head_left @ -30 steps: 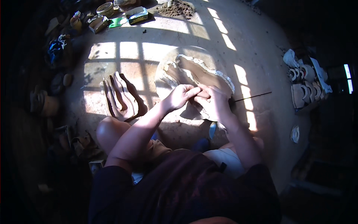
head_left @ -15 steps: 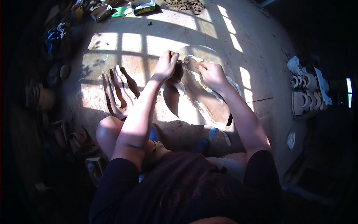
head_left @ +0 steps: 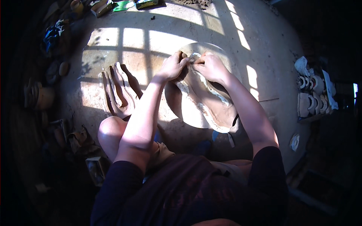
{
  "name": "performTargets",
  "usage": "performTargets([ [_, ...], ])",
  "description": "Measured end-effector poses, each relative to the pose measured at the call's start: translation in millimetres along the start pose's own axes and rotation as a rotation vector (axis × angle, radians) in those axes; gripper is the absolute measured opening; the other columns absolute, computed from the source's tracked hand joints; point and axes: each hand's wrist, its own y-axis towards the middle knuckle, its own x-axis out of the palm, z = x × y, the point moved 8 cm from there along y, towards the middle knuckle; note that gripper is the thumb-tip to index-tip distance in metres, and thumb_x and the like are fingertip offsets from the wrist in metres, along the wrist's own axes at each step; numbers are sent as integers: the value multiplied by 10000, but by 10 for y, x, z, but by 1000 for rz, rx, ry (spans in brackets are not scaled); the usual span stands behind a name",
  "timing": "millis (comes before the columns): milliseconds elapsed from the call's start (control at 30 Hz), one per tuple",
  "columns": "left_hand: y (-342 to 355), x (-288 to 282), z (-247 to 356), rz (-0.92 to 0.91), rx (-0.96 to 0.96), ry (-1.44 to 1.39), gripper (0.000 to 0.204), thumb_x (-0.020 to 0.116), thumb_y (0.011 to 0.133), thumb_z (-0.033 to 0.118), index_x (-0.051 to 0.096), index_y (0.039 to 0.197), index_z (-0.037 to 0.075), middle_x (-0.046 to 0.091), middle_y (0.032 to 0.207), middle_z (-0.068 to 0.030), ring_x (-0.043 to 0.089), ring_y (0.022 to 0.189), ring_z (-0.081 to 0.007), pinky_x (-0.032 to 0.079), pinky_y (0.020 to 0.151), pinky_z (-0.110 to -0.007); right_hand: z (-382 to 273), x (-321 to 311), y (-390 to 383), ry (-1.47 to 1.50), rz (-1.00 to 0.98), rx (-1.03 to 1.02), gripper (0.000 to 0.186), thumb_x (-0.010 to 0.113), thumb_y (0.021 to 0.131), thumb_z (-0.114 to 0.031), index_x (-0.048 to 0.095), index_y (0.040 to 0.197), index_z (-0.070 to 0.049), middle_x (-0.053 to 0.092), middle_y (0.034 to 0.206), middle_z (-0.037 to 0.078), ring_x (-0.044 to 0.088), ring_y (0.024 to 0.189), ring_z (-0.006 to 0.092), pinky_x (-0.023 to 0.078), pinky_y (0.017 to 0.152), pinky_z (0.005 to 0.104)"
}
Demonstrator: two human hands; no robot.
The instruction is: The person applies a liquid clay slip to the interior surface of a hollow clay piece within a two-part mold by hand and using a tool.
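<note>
Farthest left of the clay slab [head_left: 211, 101], stacked pots [head_left: 37, 96] sit in shadow. Nearer it, just left, curved clay strips [head_left: 118, 88] lie on the sunlit floor [head_left: 169, 26]. The slab itself rests on a round board [head_left: 188, 109] in front of the seated person. At the slab's far end, the left hand [head_left: 172, 67] has its fingers closed together, pinching the clay edge. Touching it, the right hand [head_left: 211, 67] likewise clamps its fingers on the same edge. Well right of the slab, pale moulded pieces [head_left: 313, 96] stand on a rack.
</note>
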Motion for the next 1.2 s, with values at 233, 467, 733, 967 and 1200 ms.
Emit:
performTargets([
  [233,11,40,205,-103,-58,32,569,780,934,486,668,1202,-4,765,1112,-202,743,1051,-333,562,944,-427,87,95,-122,-35,-50,119,258,733,915,-316,830,977,-86,722,1090,183,704,1065,368,551,952,453],
  [467,71,99,146,-76,-17,-23,655,891,826,455,670,1232,-9,763,1129,-207,737,1072,-327,556,967,-410,279,4,-191,69,-169,343,304,781,894,-338,839,1003,-59,723,1039,226,722,1009,347,554,910,418],
  [733,101,131,14,-76,-28,-7,731,894,817,491,639,1283,-12,751,1198,-224,727,1133,-348,547,996,-420,442,13,-380,171,-49,316,272,791,900,-259,834,1065,-47,791,1000,187,762,897,242,574,829,364],
  [967,83,141,146,-113,-32,22,762,891,821,507,625,1313,-11,738,1237,-235,708,1182,-360,529,1038,-420,694,195,-750,345,82,411,290,774,902,-296,841,1115,-111,798,916,166,768,796,246,582,765,354],
  [1200,21,105,164,-116,-69,62,742,874,840,519,629,1290,-18,724,1256,-252,701,1200,-363,524,1053,-427,658,301,-897,582,75,471,370,782,931,-266,791,1227,-46,809,1040,170,764,878,190,569,809,310],
])
